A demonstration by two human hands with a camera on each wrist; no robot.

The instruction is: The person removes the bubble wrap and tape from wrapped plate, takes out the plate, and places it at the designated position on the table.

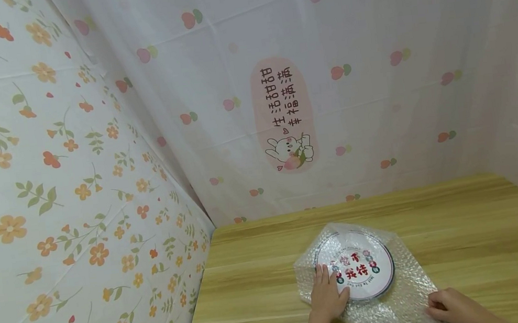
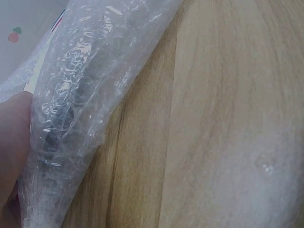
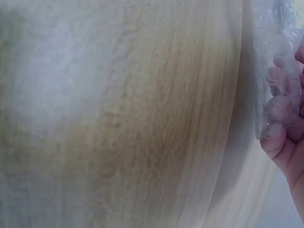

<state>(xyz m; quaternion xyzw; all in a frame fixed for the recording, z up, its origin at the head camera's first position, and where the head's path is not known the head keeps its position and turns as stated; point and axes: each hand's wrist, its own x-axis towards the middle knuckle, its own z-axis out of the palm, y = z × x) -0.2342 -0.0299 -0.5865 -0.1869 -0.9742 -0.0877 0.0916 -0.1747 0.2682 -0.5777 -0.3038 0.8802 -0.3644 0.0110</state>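
Note:
A round white plate point(image 1: 364, 290) with a dark blue rim and red Chinese characters lies on a sheet of clear bubble wrap point(image 1: 407, 293). Part of the wrap seems to cover the plate's left side. My left hand point(image 1: 327, 297) rests on that left side, fingers extended over the edge. In the left wrist view, its thumb point(image 2: 16, 128) touches the rim beside the crinkled wrap point(image 2: 80, 90). At the sheet's lower right edge, my right hand point(image 1: 457, 309) pinches the bubble wrap. Its curled fingers point(image 3: 280, 111) show through the plastic in the right wrist view.
The wrap lies on a wood-grain table point(image 1: 252, 278). Behind it hangs a white curtain point(image 1: 377, 117) with heart-like prints and a pink rabbit label. A floral sheet point(image 1: 78, 201) stands along the left side.

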